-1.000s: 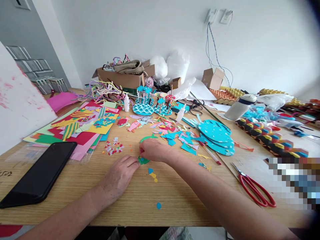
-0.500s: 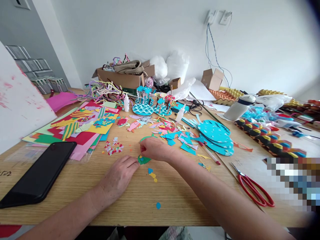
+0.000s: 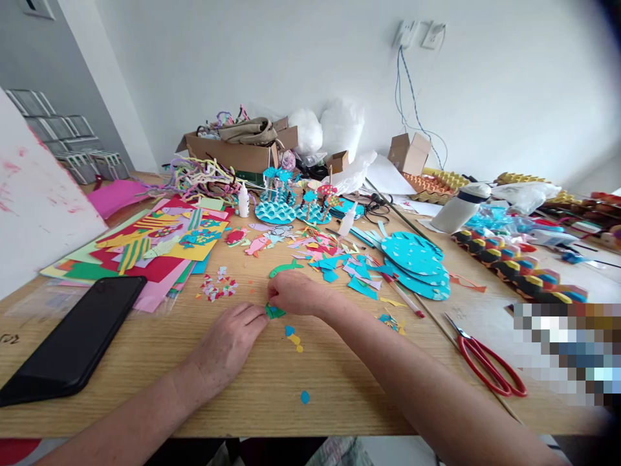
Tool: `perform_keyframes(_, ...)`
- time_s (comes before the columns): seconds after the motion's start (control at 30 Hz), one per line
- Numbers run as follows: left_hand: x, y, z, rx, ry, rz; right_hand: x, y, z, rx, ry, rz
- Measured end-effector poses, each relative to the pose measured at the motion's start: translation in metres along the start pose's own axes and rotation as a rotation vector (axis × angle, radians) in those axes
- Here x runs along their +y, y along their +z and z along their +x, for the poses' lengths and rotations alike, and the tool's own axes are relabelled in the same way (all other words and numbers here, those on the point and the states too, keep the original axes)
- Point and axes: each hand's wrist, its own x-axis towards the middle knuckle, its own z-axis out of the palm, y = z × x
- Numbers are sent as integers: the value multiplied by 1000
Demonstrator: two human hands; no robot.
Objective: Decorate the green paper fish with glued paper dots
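A green paper cut-out (image 3: 275,312), with bits of blue on it, lies on the table between my two hands and is partly covered by them. My left hand (image 3: 235,336) rests flat on the wood, fingers stretched out, their tips touching the cut-out's left edge. Over the cut-out, my right hand (image 3: 297,292) has its fingers pinched together and pointing down; whatever is between them is hidden. Just behind it lies a green paper fish (image 3: 287,266). In front are a blue paper piece (image 3: 290,331), yellow paper pieces (image 3: 295,342) and a blue paper dot (image 3: 305,397).
Small paper triangles (image 3: 218,285) lie left of my hands, near a black phone (image 3: 77,336) and stacked coloured paper (image 3: 155,259). Rightward are blue paper discs (image 3: 414,249), a red pen (image 3: 402,294) and red-handled scissors (image 3: 490,366). Glue bottles (image 3: 243,200) stand farther back.
My right hand has shifted slightly over the green cut-out, and more of the green fish behind it shows. My left hand stays at the edge. The whole view has moved a little.
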Motion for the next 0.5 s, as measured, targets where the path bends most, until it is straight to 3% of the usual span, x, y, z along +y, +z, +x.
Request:
perform_keyframes(0.23,0,-1,0,-1,6,-11,-2,0,2,15,17,14)
perform_keyframes(0.5,-1,-4,2,52,19,-15,11,-5,-18,149,54,72)
